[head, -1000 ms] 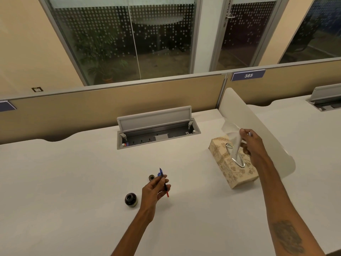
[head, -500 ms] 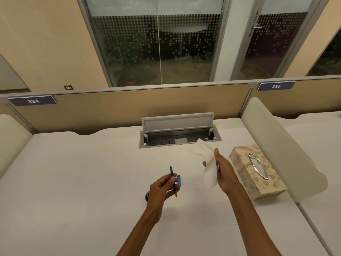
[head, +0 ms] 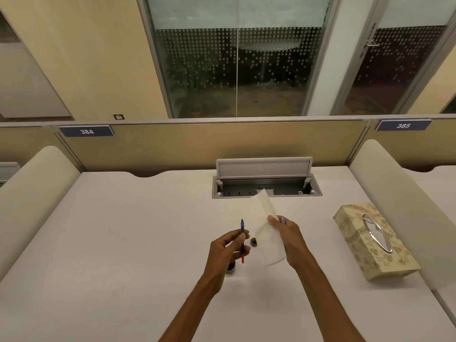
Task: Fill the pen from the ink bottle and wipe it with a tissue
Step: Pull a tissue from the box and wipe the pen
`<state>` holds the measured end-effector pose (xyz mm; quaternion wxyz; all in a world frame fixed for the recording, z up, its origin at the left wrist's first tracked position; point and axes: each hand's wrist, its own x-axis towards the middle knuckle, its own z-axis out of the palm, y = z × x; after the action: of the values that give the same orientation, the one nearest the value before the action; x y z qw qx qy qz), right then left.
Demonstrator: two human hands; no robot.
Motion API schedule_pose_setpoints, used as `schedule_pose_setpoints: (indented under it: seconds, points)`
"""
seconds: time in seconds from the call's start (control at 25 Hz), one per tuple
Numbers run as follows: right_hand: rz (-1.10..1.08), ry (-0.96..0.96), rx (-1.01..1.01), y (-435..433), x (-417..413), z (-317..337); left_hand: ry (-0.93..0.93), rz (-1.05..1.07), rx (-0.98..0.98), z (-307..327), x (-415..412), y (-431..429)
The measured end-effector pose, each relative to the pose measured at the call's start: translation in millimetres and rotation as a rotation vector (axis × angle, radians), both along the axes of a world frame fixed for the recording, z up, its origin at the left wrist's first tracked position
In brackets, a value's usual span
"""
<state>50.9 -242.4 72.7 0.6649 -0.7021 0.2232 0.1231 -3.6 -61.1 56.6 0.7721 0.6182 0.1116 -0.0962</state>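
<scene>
My left hand (head: 228, 250) holds a slim pen (head: 242, 239) upright, blue at the top and red at the bottom end. My right hand (head: 287, 239) grips a white tissue (head: 267, 230) that hangs a little to the right of the pen, not touching it. A small blue piece (head: 283, 220) shows behind the right fingers. The dark ink bottle (head: 231, 267) stands on the desk, mostly hidden under my left hand. Its small dark cap (head: 254, 242) lies between my hands.
A patterned tissue box (head: 370, 239) sits on the white desk (head: 123, 243) to the right. An open cable tray (head: 266, 188) with a raised lid is at the back. Rounded dividers (head: 399, 208) border both sides of the desk.
My right hand pulled a tissue from the box and carried it left, close to the pen. The view swung right to centre on the desk. The left hand kept holding the pen.
</scene>
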Motion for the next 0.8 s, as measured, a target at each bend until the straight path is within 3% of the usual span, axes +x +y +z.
schedule_pose_setpoints:
  seconds: [0.24,0.52,0.8]
  points:
    - [0.111,-0.024,-0.031,27,-6,11,-0.061,-0.007,0.131,4,2,16]
    - [0.069,0.052,0.380,42,-6,19,-0.048,0.021,0.216,6,12,18]
    - [0.043,0.074,0.570,41,-7,22,-0.078,-0.047,0.294,12,18,21]
